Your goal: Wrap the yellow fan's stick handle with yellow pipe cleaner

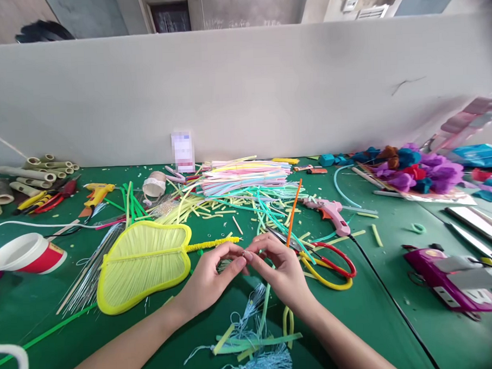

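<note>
My left hand (215, 273) and my right hand (280, 264) meet fingertip to fingertip above the green table. Both pinch at one tiny shiny thing (244, 253), too small to make out. Just left of my left hand lies a yellow leaf-shaped fan (141, 265), its wrapped handle (211, 243) pointing towards my fingers. Beyond the handle's end, small metal rings (209, 235) rest on the table. Scissors with red and yellow handles (332, 281) lie beside my right hand, partly under turquoise strips. Light-blue tassels (270, 363) are below both hands.
A pile of pastel strips (245, 176) lies at the back. Two glue guns are here, one pink (331, 213), one yellow (96, 196). A paper cup (29, 254) and metal wires (94, 267) are left. Purple flowers (437, 170) and a magenta device (449, 279) are right.
</note>
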